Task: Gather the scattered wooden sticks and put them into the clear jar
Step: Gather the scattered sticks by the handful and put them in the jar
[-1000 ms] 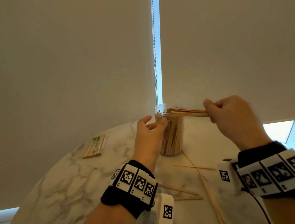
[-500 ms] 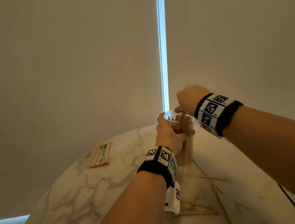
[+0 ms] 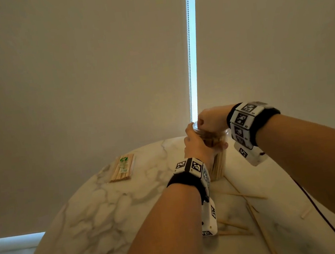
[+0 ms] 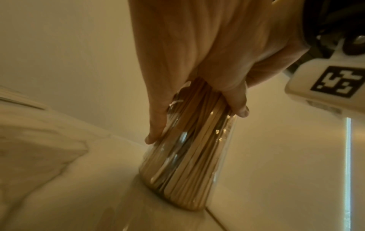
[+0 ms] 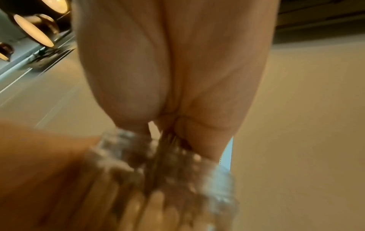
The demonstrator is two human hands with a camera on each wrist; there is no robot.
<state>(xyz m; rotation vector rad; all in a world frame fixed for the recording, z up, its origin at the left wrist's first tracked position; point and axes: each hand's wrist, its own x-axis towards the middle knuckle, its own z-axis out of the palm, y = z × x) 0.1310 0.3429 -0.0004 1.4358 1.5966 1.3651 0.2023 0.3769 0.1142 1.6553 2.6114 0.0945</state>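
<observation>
Marble table (image 3: 101, 213), round, white with grey veins, in front of drawn beige blinds (image 3: 73, 75) with a bright gap and a bead chain (image 3: 188, 51) between them. Clear jar (image 4: 189, 156) stands upright on the table near its far edge, packed with wooden sticks standing on end. Left hand (image 3: 196, 146) grips the jar around its upper part, fingers and thumb wrapped on opposite sides; wrist view shows a fingertip (image 4: 242, 111) and the thumb pressed on the jar wall. Right hand (image 3: 211, 119) sits right over the jar mouth, fingers bunched downward and pinching a small bundle of sticks (image 5: 168, 140) that points down into the opening; right wrist view is blurred, so how far the bundle is in cannot be told. Loose sticks (image 3: 252, 197) lie scattered on the table just right of and nearer than the jar, some crossing each other, one long one (image 3: 262, 233) running toward the near edge, two more (image 3: 234, 228) beside the left wrist camera. One short piece (image 3: 305, 212) lies apart, further right. Wrapped pack of sticks (image 3: 122, 167) with a green label lies flat on the table, well to the left of the jar. Both wrists wear black bands with marker tags; a dark cable (image 3: 318, 210) runs from the right wrist across the table.
</observation>
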